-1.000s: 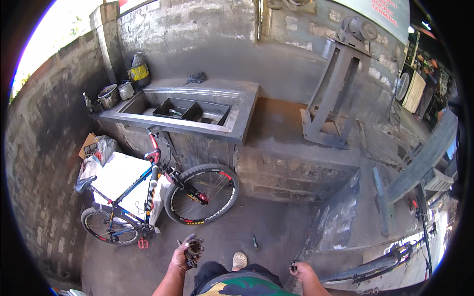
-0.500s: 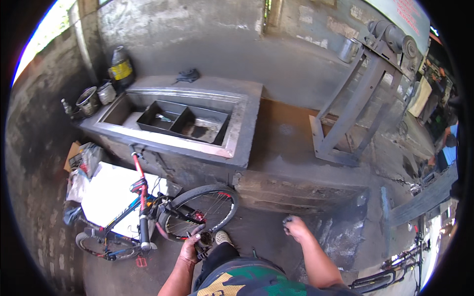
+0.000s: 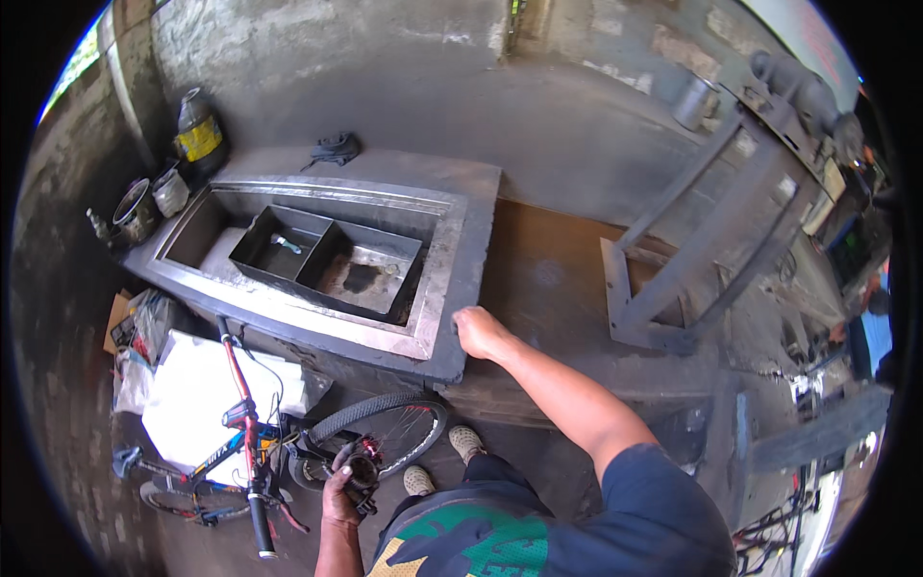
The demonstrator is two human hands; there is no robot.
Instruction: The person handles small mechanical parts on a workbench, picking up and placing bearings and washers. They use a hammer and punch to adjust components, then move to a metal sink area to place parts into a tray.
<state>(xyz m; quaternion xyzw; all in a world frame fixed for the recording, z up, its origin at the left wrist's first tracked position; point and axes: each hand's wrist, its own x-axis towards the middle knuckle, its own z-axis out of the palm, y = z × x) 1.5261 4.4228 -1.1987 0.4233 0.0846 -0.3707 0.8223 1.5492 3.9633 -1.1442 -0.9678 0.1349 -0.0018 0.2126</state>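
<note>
My left hand [image 3: 336, 492] is closed around a dark, greasy, round cup-like part [image 3: 362, 471], with further dark pieces hanging below it. Its exact kind cannot be made out. My right hand [image 3: 478, 333], fingers curled, reaches to the right front corner of a concrete basin [image 3: 437, 327]; whatever its fingers may hold is hidden. Inside the basin sits a black metal tray [image 3: 332, 240] with two compartments. A small brush-like tool [image 3: 286, 244] lies in the left one, and a dark wet patch marks the right one's bottom.
A bicycle [image 3: 245, 423] with red handlebar stands at the left, its front wheel [image 3: 423, 423] close to my feet. Behind it leans a white panel [image 3: 192, 394]. A jug [image 3: 199, 135] and a bucket [image 3: 137, 210] stand at the basin's far left. A metal stand [image 3: 692, 226] rises at the right.
My right hand has moved forward and left, from above the floor to the basin's corner. My left hand still holds the dark part, slightly lower and further left. Both feet now show.
</note>
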